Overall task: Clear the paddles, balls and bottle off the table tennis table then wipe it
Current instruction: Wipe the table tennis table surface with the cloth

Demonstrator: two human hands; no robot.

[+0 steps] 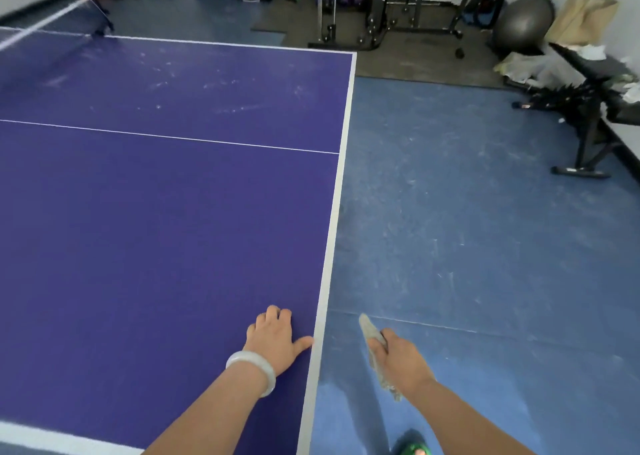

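The purple table tennis table fills the left of the head view, its white end line running down the middle. My left hand rests on the table near that edge, fingers curled under, thumb out toward the line; a pale bangle sits on the wrist. My right hand hangs off the table over the blue floor and grips a crumpled grey cloth. Faint smears mark the far half of the table. The net shows blurred at the top left. No paddles, balls or bottle are in sight on the table.
Blue floor lies right of the table. Gym racks, a grey exercise ball, a black bench and a heap of bags stand at the back and right. A green shoe shows at the bottom edge.
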